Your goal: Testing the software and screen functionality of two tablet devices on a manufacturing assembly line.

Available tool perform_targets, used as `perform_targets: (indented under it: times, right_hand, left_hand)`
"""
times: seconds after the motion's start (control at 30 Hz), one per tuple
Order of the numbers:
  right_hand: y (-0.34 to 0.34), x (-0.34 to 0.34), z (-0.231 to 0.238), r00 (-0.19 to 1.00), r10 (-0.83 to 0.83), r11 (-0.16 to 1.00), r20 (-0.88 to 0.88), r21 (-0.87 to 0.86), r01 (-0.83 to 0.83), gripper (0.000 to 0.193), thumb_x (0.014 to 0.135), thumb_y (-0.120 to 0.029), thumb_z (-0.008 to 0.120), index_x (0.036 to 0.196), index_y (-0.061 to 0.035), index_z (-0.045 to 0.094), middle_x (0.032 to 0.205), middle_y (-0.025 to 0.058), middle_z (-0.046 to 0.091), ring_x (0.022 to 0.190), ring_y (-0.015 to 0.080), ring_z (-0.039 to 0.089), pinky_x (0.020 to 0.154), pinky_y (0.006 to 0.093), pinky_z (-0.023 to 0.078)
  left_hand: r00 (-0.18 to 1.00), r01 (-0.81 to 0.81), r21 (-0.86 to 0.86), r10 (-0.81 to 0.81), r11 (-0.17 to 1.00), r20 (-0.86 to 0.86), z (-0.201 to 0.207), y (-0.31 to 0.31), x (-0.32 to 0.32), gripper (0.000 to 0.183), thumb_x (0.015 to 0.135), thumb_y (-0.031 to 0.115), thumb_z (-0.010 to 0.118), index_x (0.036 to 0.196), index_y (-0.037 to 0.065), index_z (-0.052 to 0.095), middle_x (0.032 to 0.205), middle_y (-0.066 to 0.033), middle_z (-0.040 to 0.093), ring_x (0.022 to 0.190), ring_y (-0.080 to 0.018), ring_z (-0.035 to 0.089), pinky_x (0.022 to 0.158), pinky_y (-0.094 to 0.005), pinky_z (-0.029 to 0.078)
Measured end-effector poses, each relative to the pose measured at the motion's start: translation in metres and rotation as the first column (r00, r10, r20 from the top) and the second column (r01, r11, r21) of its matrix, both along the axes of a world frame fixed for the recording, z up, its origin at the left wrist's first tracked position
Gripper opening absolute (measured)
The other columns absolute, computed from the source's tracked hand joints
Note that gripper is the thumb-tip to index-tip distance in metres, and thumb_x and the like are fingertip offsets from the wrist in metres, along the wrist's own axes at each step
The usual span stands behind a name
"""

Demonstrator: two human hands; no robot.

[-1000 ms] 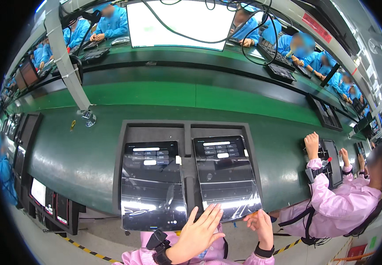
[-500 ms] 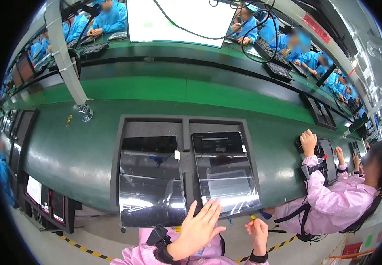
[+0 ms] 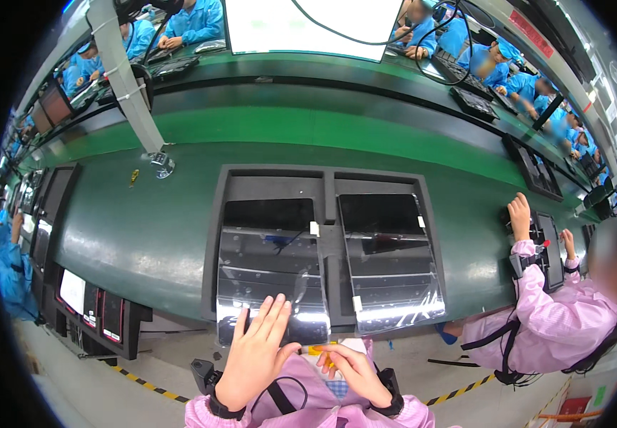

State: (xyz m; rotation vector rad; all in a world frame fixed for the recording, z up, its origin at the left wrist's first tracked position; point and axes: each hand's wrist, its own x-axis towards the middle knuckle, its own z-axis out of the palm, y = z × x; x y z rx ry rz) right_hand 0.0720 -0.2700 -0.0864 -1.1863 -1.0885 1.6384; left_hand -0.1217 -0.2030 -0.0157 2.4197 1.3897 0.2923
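My left grip (image 3: pixel 255 360), released, fingers outstretched, was over the lower end of the left glossy black rectangular tablet (image 3: pixel 272 253), which lay on the dark grey foam tray (image 3: pixel 272 187) on the green bench (image 3: pixel 144 235); my right grip (image 3: pixel 355 374) curled near that tablet's bottom right corner, holding what, if anything, I couldn't tell

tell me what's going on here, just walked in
A person has two tablets side by side in a grey tray, screens dark. Their left hand is spread over the lower part of the left tablet; the right hand is by that tablet's lower right corner. Neither hand is on the right tablet. To the right, a co-worker in pink sits at another device.
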Motion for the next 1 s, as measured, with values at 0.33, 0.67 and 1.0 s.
perform_targets:
  times: [0.33, 0.67, 1.0]
  right_hand:
    - [-0.001, -0.031, -0.007, 0.997, -0.057, 0.996, -0.049, -0.074, 0.053, 0.030, 0.099, -0.019, 0.045, 0.092, 0.0020, 0.064, 0.069, 0.0013, 0.058, 0.064, 0.0070, 0.051, 0.061, 0.0207, 0.042]
    - [-0.035, 0.053, 0.017, 0.771, -0.490, 0.824, 0.407, 0.506, 0.256, 0.021, 0.091, -0.007, 0.049, 0.078, -0.0006, 0.063, 0.067, 0.0052, 0.058, 0.063, 0.0160, 0.053, 0.060, 0.0279, 0.041]
    - [0.074, 0.109, 0.027, 0.455, -0.704, 0.616, 0.545, 0.788, 0.008, 0.018, 0.088, -0.004, 0.050, 0.074, 0.0000, 0.060, 0.061, 0.0063, 0.048, 0.060, 0.0211, 0.046, 0.055, 0.0328, 0.035]
  left_hand:
    - [1.000, -0.009, 0.026, 0.009, 1.000, -0.026, -0.010, -0.002, -0.001, 0.068, 0.079, 0.031, 0.065, 0.135, 0.002, 0.040, 0.142, -0.0122, 0.038, 0.131, -0.0270, 0.035, 0.107, -0.0488, 0.024]
    - [0.992, 0.129, 0.021, -0.129, 0.991, -0.009, -0.009, -0.007, -0.005, 0.059, 0.079, 0.028, 0.066, 0.132, 0.013, 0.046, 0.140, -0.0129, 0.040, 0.128, -0.0293, 0.039, 0.103, -0.0498, 0.029]
    - [0.988, 0.153, 0.117, -0.148, 0.981, -0.047, -0.011, 0.029, -0.017, 0.054, 0.076, 0.028, 0.065, 0.128, 0.023, 0.053, 0.138, -0.0044, 0.045, 0.127, -0.0219, 0.042, 0.105, -0.0463, 0.031]
